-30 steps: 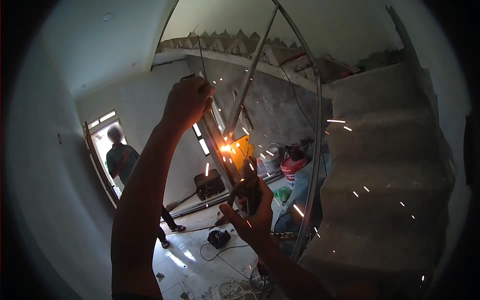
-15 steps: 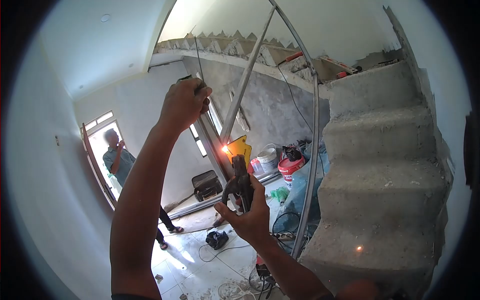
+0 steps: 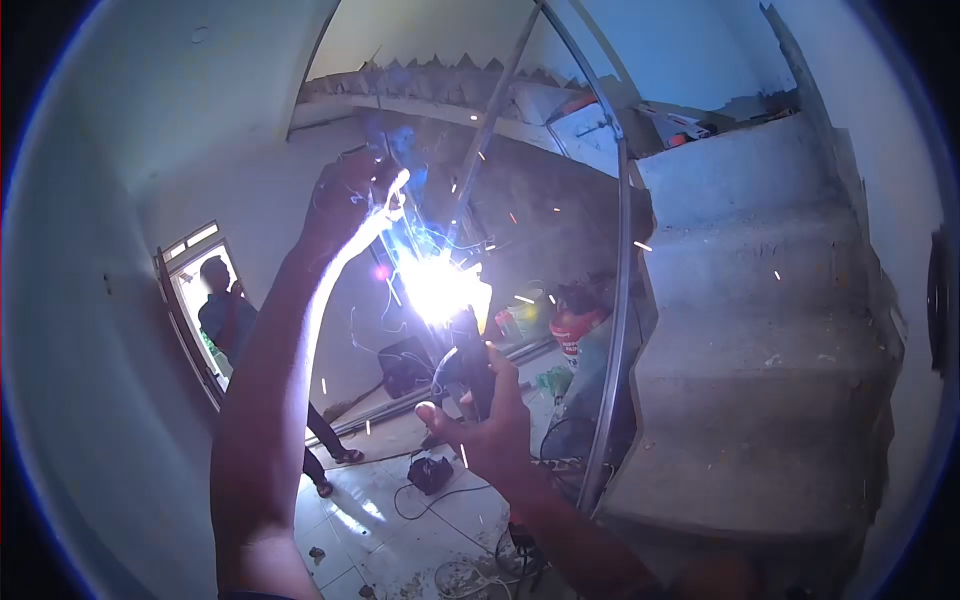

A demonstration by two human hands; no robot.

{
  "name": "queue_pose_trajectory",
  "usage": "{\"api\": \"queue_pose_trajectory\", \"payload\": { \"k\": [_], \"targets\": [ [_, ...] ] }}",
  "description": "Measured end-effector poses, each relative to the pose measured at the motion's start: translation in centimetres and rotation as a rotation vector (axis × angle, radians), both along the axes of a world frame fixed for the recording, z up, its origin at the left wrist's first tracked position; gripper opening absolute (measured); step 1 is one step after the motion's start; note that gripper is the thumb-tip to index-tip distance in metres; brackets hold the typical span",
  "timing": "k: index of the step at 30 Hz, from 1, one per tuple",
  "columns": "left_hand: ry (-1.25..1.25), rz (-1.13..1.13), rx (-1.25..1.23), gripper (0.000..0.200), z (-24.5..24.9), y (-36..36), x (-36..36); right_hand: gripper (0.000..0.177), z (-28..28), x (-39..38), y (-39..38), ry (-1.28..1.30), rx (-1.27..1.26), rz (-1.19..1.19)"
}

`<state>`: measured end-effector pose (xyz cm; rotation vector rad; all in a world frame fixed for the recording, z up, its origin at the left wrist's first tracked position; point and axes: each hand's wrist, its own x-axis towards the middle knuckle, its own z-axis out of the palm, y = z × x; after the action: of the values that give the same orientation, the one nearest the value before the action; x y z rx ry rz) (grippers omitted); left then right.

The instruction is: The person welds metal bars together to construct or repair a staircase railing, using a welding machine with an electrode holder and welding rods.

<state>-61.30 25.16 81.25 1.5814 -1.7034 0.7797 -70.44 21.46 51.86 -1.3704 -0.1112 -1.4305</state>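
Note:
My left hand (image 3: 350,195) is raised and closed around a thin metal rod (image 3: 379,95) that runs up past the fingers. Lower down, my right hand (image 3: 495,430) grips a black welding electrode holder (image 3: 472,370), thumb out to the side. A brilliant welding arc (image 3: 440,288) burns just above the holder's head, and its glare hides the electrode tip and the joint. The edge of a yellow plate (image 3: 484,305) shows right of the arc. From above, a slanting metal bar (image 3: 492,120) comes down toward the glare.
Concrete stairs (image 3: 740,400) rise on the right beside a curved metal tube (image 3: 622,250). A person (image 3: 225,310) stands by the doorway. Behind the holder is a red paint bucket (image 3: 572,330). Cables and a black bag (image 3: 430,475) lie on the tiled floor (image 3: 370,545).
The small orange glow has flared into a bright blue-white arc with smoke and flying sparks. The surroundings look darker. Both hands keep nearly the same places and grips.

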Motion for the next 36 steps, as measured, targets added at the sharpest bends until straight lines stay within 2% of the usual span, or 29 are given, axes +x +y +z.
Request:
{"api": "queue_pose_trajectory", "payload": {
  "k": [1, 3, 6, 8, 13, 22, 24, 25, 26, 28, 29, 30, 32, 34, 36],
  "targets": [
    [-0.173, -0.112, 0.001, 0.022, 0.6, -0.3, 2.2, 0.095, 0.1, 0.1, 0.4, -0.084, 0.030, -0.002],
    [-0.359, 0.192, 0.003, 0.020, -0.2, 0.4, -0.8, 0.098, -0.3, 0.6, 0.6, -0.181, 0.030, -0.031],
    [0.062, 0.146, 0.044, 0.023, -0.7, 0.5, -3.4, 0.099, -0.6, 1.4, 0.2, -0.218, -0.045, -0.102],
    [0.099, 0.160, 0.014, 0.021, -0.9, 0.7, -3.7, 0.099, -0.6, 0.9, 0.2, -0.126, -0.047, -0.108],
    [-0.071, 0.264, 0.023, 0.022, -0.5, 0.6, -3.3, 0.101, -0.2, 0.8, -0.2, -0.070, -0.060, -0.137],
    [-0.055, 0.237, 0.006, 0.022, -0.7, 0.6, -3.6, 0.100, 0.2, 0.2, -0.1, -0.012, -0.049, -0.104],
    [-0.188, 0.273, -0.022, 0.023, -0.6, 0.5, -2.9, 0.100, 0.1, 0.3, -0.2, -0.020, -0.054, -0.117],
    [0.027, 0.260, -0.012, 0.025, -0.9, 0.5, -3.9, 0.100, 0.2, 0.1, -0.2, -0.017, -0.057, -0.119],
    [0.026, 0.261, -0.011, 0.025, -0.8, 0.5, -3.8, 0.100, 0.3, -0.1, -0.1, -0.015, -0.060, -0.122],
    [-0.105, 0.297, -0.006, 0.025, -0.6, 0.6, -3.2, 0.099, 0.9, -0.9, 0.3, -0.002, -0.022, -0.060],
    [-0.176, 0.177, -0.061, 0.025, -1.0, 0.7, -2.6, 0.099, 1.0, -1.2, 0.5, 0.011, 0.015, 0.001],
    [-0.136, 0.225, -0.036, 0.024, -0.7, 0.7, -2.4, 0.098, 0.9, -1.0, 0.4, 0.104, 0.038, -0.022],
    [-0.146, 0.207, -0.082, 0.023, -0.7, 0.6, -1.8, 0.097, 0.9, -1.0, 0.4, 0.092, 0.015, -0.017],
    [-0.509, 0.361, -0.062, 0.022, -0.3, 0.7, -1.2, 0.096, 0.7, -0.7, 0.2, 0.068, -0.005, -0.043],
    [-0.412, 0.333, -0.065, 0.020, -0.2, 0.5, -1.0, 0.096, 0.7, -0.9, 0.3, 0.065, -0.006, -0.034]
  ]
}}
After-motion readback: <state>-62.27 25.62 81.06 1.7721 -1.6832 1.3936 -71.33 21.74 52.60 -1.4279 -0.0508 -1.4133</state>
